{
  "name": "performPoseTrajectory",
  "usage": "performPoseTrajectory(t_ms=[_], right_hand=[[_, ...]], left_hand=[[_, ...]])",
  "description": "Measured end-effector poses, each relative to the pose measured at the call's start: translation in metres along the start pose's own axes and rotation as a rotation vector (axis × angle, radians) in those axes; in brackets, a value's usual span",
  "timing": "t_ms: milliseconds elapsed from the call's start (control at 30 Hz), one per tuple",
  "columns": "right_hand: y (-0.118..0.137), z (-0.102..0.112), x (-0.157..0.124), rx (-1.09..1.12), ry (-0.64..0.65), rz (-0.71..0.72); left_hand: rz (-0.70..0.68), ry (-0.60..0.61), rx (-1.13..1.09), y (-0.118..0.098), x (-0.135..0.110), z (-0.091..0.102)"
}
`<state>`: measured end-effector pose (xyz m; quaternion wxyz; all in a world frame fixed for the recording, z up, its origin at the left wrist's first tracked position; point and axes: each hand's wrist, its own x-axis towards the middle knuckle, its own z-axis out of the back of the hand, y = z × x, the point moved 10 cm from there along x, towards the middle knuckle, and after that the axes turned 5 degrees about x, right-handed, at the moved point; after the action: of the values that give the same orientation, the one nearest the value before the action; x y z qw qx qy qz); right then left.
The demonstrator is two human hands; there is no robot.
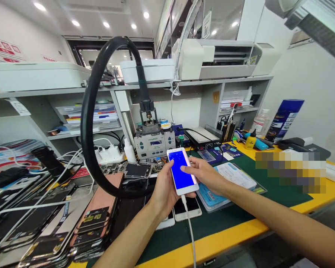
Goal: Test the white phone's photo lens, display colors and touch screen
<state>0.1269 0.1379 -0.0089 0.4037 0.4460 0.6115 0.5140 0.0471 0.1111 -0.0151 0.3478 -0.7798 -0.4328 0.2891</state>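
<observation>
My left hand (164, 191) is wrapped round the lower part of a white smartphone (182, 169) whose screen glows solid blue. A white cable (190, 227) runs from the phone's bottom edge down past the bench front. My right hand (205, 173) reaches in from the right, with a finger stretched out onto the blue screen and the other fingers curled beside the phone. Under the phone, two more white phones (188, 208) lie flat on the green mat (240, 212).
Stacks of phone screens and back covers (58, 223) fill the left of the bench. A black hose loop (89, 123) rises from a grey rework station (154, 143). A packaged sheet (234, 178), bottles (251, 140), a blue can (284, 119) and shelves with printers (226, 59) stand behind.
</observation>
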Motion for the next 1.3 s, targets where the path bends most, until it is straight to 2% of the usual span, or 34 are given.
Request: performPoseTrajectory(t_ms=[233,500,633,867,1300], right_hand=[[-0.001,0.001,-0.001,-0.016,0.004,-0.009],[0.0,-0.001,-0.002,0.082,-0.006,-0.023],[-0.001,-0.001,-0.001,0.098,0.003,-0.022],[-0.002,0.001,-0.001,0.099,0.003,-0.033],[-0.003,0.002,0.0,0.062,-0.005,-0.023]], left_hand=[[0.029,-0.038,0.081,0.004,0.0,0.005],[-0.017,-0.087,0.188,0.002,0.001,0.01],[0.015,-0.095,0.143,0.005,0.002,0.014],[0.035,0.028,0.014,0.003,0.0,0.002],[0.057,-0.015,-0.001,0.004,-0.003,0.002]])
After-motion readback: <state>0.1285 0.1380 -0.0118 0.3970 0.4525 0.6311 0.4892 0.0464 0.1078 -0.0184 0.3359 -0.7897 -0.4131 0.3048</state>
